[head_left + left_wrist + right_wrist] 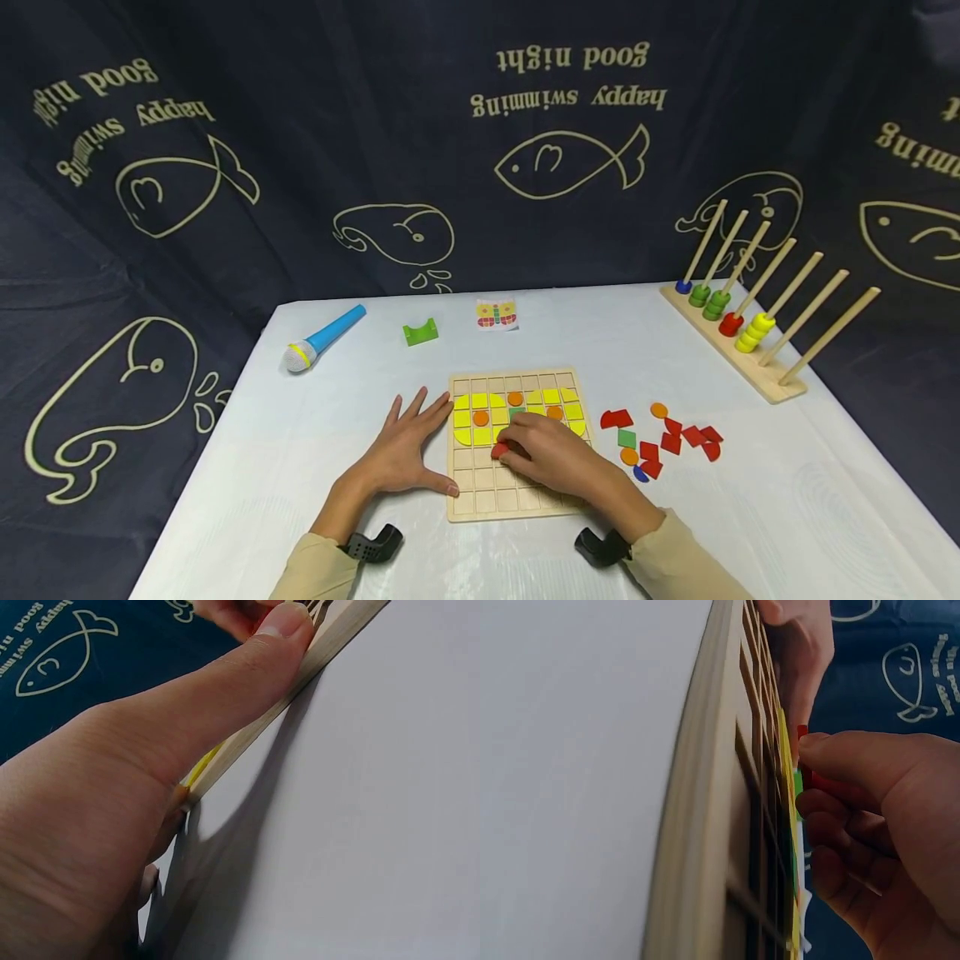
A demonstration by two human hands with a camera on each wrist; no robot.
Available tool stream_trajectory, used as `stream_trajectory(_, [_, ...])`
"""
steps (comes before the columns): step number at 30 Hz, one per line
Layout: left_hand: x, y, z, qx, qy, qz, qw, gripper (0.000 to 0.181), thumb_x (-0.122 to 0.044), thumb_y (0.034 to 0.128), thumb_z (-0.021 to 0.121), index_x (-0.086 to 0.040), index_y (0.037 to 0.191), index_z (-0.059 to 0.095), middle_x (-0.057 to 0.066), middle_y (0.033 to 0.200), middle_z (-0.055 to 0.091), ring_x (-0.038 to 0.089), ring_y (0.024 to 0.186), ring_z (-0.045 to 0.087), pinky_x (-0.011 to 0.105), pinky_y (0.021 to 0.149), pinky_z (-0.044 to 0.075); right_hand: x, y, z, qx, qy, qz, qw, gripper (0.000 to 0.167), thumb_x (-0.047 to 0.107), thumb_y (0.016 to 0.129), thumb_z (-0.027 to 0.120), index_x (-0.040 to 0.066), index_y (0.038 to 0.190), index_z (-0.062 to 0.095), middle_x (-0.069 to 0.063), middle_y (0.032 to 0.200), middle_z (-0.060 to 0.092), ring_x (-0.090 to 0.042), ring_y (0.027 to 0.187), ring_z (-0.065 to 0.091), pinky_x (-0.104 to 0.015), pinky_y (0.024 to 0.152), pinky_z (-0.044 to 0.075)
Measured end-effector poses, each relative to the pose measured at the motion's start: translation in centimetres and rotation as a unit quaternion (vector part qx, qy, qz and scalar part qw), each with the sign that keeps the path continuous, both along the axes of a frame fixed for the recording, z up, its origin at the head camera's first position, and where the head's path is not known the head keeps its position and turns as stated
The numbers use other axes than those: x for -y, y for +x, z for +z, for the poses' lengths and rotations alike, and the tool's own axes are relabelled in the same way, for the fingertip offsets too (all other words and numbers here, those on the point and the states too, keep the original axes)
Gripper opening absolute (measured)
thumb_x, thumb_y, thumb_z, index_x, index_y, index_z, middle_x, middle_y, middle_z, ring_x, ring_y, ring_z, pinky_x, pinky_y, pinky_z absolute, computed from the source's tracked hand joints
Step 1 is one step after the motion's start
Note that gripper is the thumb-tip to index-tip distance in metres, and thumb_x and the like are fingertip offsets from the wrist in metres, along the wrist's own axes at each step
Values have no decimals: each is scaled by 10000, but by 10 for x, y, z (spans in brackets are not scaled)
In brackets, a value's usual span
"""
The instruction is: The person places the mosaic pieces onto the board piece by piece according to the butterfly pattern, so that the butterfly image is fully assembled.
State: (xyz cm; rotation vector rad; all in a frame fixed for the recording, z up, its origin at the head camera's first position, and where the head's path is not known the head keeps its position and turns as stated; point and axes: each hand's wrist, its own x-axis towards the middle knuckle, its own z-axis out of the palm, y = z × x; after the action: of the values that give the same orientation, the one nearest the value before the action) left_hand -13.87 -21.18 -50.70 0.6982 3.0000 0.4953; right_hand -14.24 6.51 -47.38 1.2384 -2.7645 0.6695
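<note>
A wooden grid board [486, 479] lies on the table, its upper cells holding yellow, orange and green pieces. My right hand [551, 454] is over the middle of the board and pinches a red piece [499, 451] between thumb and fingers; in the right wrist view the red piece [803, 739] shows thin and edge-on. My left hand [401, 450] lies spread along the board's left edge, fingertips at the upper side. Its thumb [281, 645] touches the rim in the left wrist view. Part of the board is hidden under the right hand.
Loose red, orange, green and blue pieces [648, 451] lie right of the board. A pegged counting rack [772, 383] with coloured rings stands at the back right. Behind the board are a picture card [497, 315], a green notched block [421, 332] and a toy microphone [330, 333].
</note>
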Motion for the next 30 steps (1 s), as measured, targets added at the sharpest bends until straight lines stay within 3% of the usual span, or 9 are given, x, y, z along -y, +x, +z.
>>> stream_trajectory(14, [2,-1,0,-88,61,-90,9999,1292,-882,491,644,-196,1527,287,-53,1575,215,283,1451,75,564,1136,14,35,1,-2,-430,-24,341,9985,203,324,894,686,156,994,740,103,875,545,-33,720,475,-185,646,463])
stream_trajectory(20, [3,0,0,-97,37,-93,9999,1292,-888,491,635,-199,1527,287,-55,1577,210,287,1450,74,567,1135,17,41,0,-7,-252,-83,450,9986,243,354,889,688,180,1052,737,111,877,512,-18,701,450,-166,623,430])
stream_trajectory(26, [3,-1,-1,-129,105,-86,9998,1288,-886,492,637,-197,1525,295,-53,1574,224,284,1450,81,569,1134,19,43,-1,-8,-87,-254,540,9982,211,282,894,695,160,1061,738,102,928,555,-23,808,511,-190,722,480])
stream_trajectory(30, [2,-2,-2,-104,115,-132,9998,1288,-886,499,632,-191,1528,289,-49,1576,218,289,1451,74,582,1128,12,45,-2,-8,-20,-244,586,9980,216,290,897,689,154,1057,741,104,938,557,-22,819,497,-176,707,472])
